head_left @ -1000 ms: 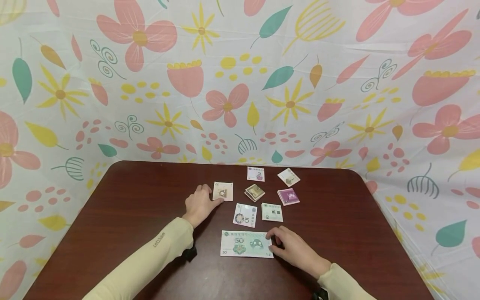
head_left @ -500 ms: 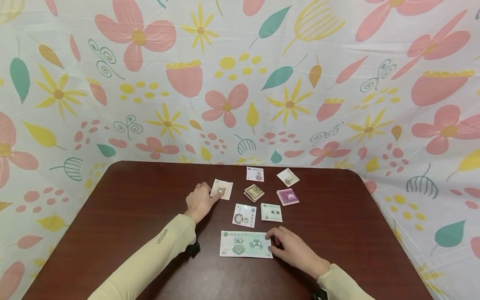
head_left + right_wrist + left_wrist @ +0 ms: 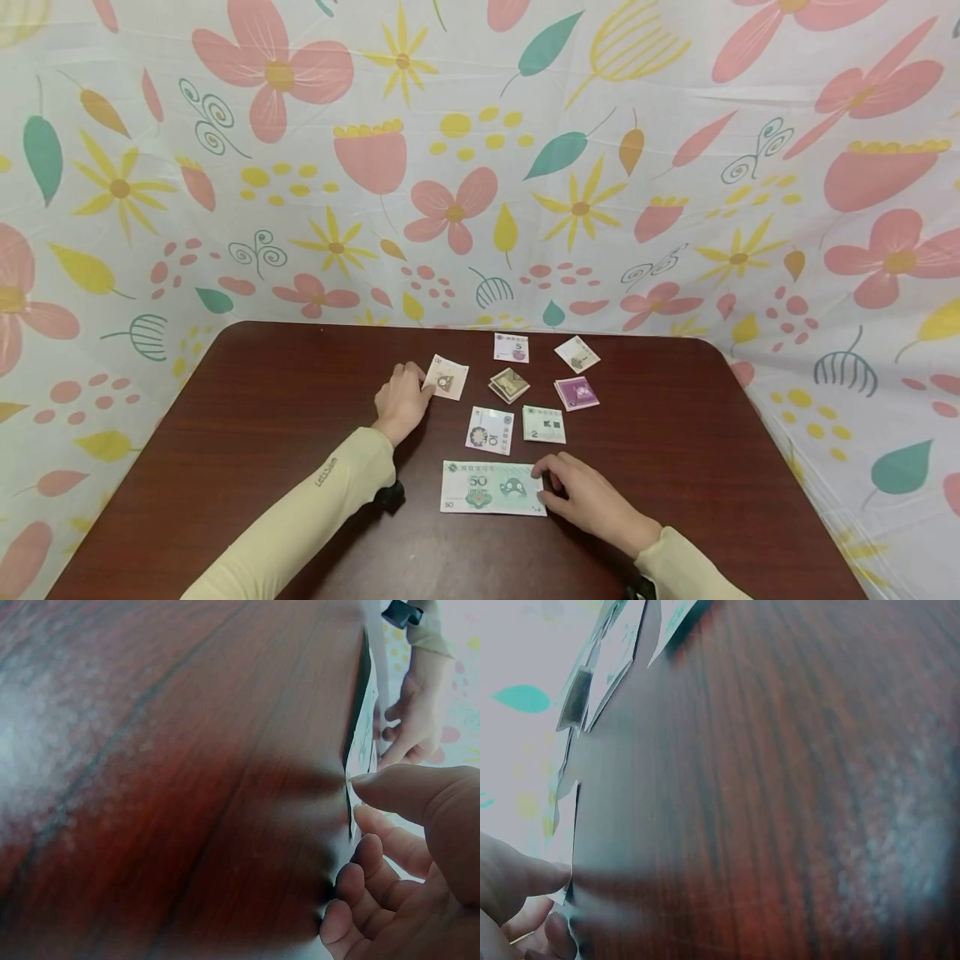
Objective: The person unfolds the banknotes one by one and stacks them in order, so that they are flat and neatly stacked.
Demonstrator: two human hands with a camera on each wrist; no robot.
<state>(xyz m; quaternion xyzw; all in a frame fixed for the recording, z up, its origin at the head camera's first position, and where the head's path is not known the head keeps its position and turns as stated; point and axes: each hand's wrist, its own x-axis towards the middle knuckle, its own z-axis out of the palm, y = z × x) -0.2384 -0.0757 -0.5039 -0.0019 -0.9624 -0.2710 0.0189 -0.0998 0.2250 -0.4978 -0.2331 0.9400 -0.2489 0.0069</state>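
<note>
My left hand (image 3: pixel 402 402) pinches the left edge of a folded pale brown play banknote (image 3: pixel 446 377) at the group's left side. The left wrist view shows the thumb (image 3: pixel 546 876) against that note, with the fingers curled below. At the front, a green 50 play banknote (image 3: pixel 487 487) lies unfolded and flat. My right hand (image 3: pixel 592 498) pinches its right edge between thumb and forefinger, the other fingers curled. In the right wrist view the thumb (image 3: pixel 409 787) lies on the note's edge.
Several folded notes lie close by: a 10 note (image 3: pixel 490 431), a green 2 note (image 3: pixel 543 425), a brown note (image 3: pixel 510 385), a purple note (image 3: pixel 577 393), a 5 note (image 3: pixel 512 348) and a pale note (image 3: pixel 577 354). A patterned cloth (image 3: pixel 450 167) hangs behind the table (image 3: pixel 225 467).
The pale brown note has turned clockwise and shifted slightly away from me under my left hand, whose thumb has drawn back to its edge. My right hand and the 50 note stay put.
</note>
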